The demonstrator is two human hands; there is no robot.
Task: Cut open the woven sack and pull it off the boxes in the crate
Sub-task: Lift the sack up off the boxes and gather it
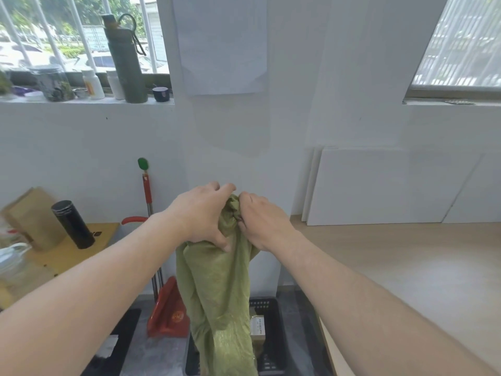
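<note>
Bunching the top of the green woven sack [217,280] in both hands, left hand [200,215] and right hand [261,222] clenched on it side by side, I hold it high so it hangs slack and slides off the boxes [257,328] in the black crate [267,305] below.

Mostly hidden behind the hanging woven sack [219,294]: the boxes [257,328], only one pale corner showing at lower centre. Black crate [267,308] cut off by the bottom edge. Label print on that corner too small to read, perhaps text.
</note>
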